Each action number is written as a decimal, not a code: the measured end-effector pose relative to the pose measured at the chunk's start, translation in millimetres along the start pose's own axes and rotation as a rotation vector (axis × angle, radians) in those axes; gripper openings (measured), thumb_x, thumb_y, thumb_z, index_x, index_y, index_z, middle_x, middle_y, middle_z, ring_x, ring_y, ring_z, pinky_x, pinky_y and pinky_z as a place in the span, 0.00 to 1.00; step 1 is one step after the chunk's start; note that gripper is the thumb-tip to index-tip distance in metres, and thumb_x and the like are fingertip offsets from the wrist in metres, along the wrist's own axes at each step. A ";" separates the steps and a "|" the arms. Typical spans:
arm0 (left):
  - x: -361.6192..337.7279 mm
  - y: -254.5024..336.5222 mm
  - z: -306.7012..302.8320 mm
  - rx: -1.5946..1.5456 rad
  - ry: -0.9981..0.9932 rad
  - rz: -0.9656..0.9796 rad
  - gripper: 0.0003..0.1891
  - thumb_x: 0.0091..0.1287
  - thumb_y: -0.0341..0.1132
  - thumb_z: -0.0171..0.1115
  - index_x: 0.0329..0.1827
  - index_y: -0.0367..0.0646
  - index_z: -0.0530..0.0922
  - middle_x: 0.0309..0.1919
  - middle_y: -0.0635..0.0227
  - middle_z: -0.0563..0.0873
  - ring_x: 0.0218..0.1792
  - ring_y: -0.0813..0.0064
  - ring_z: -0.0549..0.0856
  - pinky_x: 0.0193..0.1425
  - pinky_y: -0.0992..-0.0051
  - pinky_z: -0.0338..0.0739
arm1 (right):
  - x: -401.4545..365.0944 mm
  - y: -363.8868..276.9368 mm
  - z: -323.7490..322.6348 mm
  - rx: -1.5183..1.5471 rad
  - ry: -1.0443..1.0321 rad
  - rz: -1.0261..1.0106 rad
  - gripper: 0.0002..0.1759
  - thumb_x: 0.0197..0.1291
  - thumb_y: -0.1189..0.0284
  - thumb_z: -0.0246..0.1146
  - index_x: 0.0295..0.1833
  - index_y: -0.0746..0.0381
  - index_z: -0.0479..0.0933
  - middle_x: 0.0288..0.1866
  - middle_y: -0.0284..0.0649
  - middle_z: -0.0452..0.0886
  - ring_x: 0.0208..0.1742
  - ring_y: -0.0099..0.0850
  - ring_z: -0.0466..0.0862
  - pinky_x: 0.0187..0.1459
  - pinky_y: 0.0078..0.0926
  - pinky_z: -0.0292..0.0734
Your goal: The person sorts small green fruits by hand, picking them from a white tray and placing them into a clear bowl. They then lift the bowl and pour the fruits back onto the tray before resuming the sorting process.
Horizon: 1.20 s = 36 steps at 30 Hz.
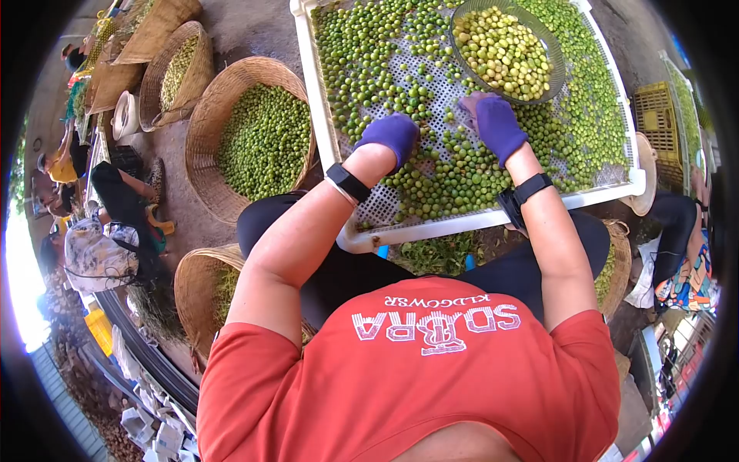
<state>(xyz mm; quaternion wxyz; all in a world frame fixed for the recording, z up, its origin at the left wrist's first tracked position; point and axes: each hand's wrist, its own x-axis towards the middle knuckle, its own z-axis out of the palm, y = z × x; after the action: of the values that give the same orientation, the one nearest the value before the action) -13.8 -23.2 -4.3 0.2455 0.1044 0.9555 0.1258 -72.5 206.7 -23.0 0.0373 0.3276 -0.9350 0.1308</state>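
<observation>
Both my hands wear purple gloves and work over a white perforated tray (342, 223) spread with small round green fruits (454, 173) that look like limes. My left hand (390, 140) is curled low among the fruits on the tray's left half, its fingertips hidden under the back of the hand. To its right, my right hand (494, 123) is also curled, with its fingers bent just below a dark mesh bowl (558, 58). The bowl holds yellowish fruits (504, 50). Whatever lies inside either hand is hidden.
A wicker basket (202, 146) of green fruits stands left of the tray, with another tilted basket (204, 69) behind it. A third basket (196, 289) is beside my left leg. At right is a yellow crate (656, 115). Other people sit at the far left and right.
</observation>
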 end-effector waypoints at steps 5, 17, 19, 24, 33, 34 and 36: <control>-12.3 18.1 -12.8 0.085 -0.035 0.007 0.10 0.56 0.25 0.59 0.38 0.43 0.83 0.42 0.54 0.85 0.44 0.53 0.85 0.46 0.61 0.81 | -2.8 10.4 -14.5 0.431 0.024 0.102 0.12 0.52 0.75 0.63 0.45 0.62 0.80 0.43 0.46 0.83 0.45 0.44 0.82 0.48 0.35 0.77; 0.7 4.4 -9.9 -0.137 -0.078 0.043 0.11 0.52 0.28 0.62 0.39 0.43 0.84 0.38 0.53 0.85 0.39 0.52 0.85 0.44 0.61 0.80 | -30.9 -11.7 -26.6 0.081 -0.204 0.127 0.12 0.50 0.71 0.67 0.42 0.60 0.78 0.40 0.47 0.80 0.44 0.47 0.81 0.44 0.43 0.76; 0.7 4.5 -10.4 -0.091 -0.094 0.090 0.09 0.52 0.28 0.62 0.37 0.43 0.83 0.37 0.53 0.85 0.39 0.52 0.85 0.44 0.60 0.80 | -31.3 -13.1 -25.9 0.196 -0.122 0.153 0.11 0.51 0.71 0.66 0.41 0.60 0.77 0.39 0.47 0.79 0.43 0.47 0.81 0.43 0.43 0.76; -9.7 22.3 2.7 0.056 0.049 0.148 0.06 0.55 0.27 0.61 0.36 0.41 0.82 0.38 0.54 0.84 0.42 0.53 0.85 0.45 0.60 0.81 | -15.2 -4.7 -6.5 0.088 0.046 0.045 0.07 0.55 0.72 0.60 0.40 0.58 0.78 0.39 0.48 0.79 0.42 0.46 0.81 0.42 0.44 0.76; -21.6 30.7 -16.5 0.067 -0.059 0.013 0.10 0.60 0.28 0.55 0.40 0.41 0.83 0.41 0.53 0.86 0.44 0.54 0.85 0.46 0.61 0.81 | 0.1 -9.7 1.2 0.167 0.065 0.106 0.16 0.55 0.70 0.64 0.49 0.61 0.73 0.44 0.50 0.79 0.48 0.49 0.79 0.47 0.43 0.75; -22.5 30.5 -15.0 0.061 -0.054 0.005 0.09 0.60 0.28 0.55 0.40 0.40 0.83 0.41 0.53 0.86 0.44 0.54 0.85 0.47 0.61 0.81 | 1.3 -11.2 3.9 0.161 0.052 0.102 0.16 0.55 0.70 0.64 0.49 0.62 0.73 0.44 0.49 0.79 0.48 0.49 0.79 0.47 0.43 0.75; -18.8 24.5 -12.9 0.030 -0.058 0.037 0.09 0.59 0.28 0.56 0.40 0.40 0.83 0.41 0.52 0.85 0.45 0.53 0.85 0.47 0.61 0.81 | 5.0 -10.5 8.5 0.146 0.031 0.100 0.16 0.56 0.69 0.64 0.49 0.62 0.73 0.43 0.49 0.79 0.47 0.49 0.79 0.47 0.43 0.74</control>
<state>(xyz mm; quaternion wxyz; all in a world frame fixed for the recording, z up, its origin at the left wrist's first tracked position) -0.7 -7.3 22.1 0.2690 0.1293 0.9477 0.1127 -69.7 193.5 -28.1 0.0211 0.2801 -0.9375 0.2053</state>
